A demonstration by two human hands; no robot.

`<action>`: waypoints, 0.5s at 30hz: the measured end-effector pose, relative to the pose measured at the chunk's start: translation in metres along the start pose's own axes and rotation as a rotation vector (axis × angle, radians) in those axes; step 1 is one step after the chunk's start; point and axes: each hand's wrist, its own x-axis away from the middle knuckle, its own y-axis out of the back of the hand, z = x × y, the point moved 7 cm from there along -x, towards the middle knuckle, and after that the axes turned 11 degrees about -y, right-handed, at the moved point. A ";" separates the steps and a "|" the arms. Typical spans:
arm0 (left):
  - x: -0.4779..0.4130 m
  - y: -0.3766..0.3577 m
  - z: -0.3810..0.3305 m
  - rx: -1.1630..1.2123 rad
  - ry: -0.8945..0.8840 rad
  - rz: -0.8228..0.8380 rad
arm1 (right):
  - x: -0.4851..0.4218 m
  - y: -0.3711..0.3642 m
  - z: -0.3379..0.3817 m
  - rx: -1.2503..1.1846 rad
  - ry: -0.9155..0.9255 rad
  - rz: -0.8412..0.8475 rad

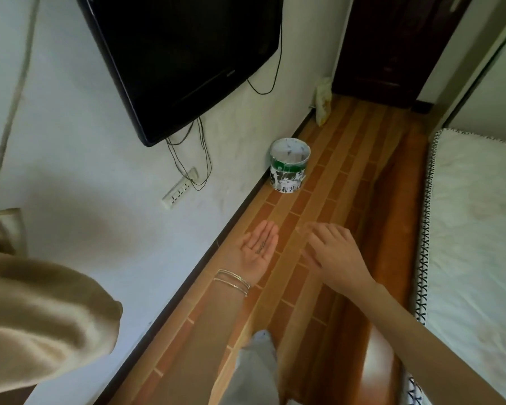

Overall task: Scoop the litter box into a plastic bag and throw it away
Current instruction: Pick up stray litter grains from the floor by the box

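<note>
From where I stand there is only the one view, down over the person's arms in the narrow strip of floor (319,290) between the wall and the bed (479,229). The litter box is nowhere in sight, and neither is any loose bag. The nearest thing to the job is the bin (289,171), which stands on the floor against the wall, well ahead of both hands and lined with something pale. The scooping looks finished to me and this reads as the throwing-away end of the task. The left hand (257,249) is held out flat, palm up, fingers straight and together, with a few dark specks (260,247) lying in the palm and bracelets (232,282) on the wrist. The right hand (333,249) hangs just beside it, palm down, fingers loosely curved and a little spread, holding nothing I can make out. I'd guess the next move is to step up to the bin and tip or brush those specks in. That calls for keeping the palm level until it is over the rim.
</note>
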 end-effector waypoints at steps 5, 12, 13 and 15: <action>-0.064 -0.043 -0.012 -0.028 0.055 0.026 | -0.069 0.002 -0.027 0.019 -0.045 -0.046; -0.155 -0.117 -0.038 -0.085 0.087 0.116 | -0.171 0.020 -0.056 0.054 -0.077 -0.149; -0.168 -0.127 -0.040 -0.096 0.093 0.129 | -0.183 0.020 -0.061 0.053 -0.081 -0.168; -0.191 -0.144 -0.041 -0.111 0.109 0.144 | -0.204 0.019 -0.070 0.044 -0.089 -0.187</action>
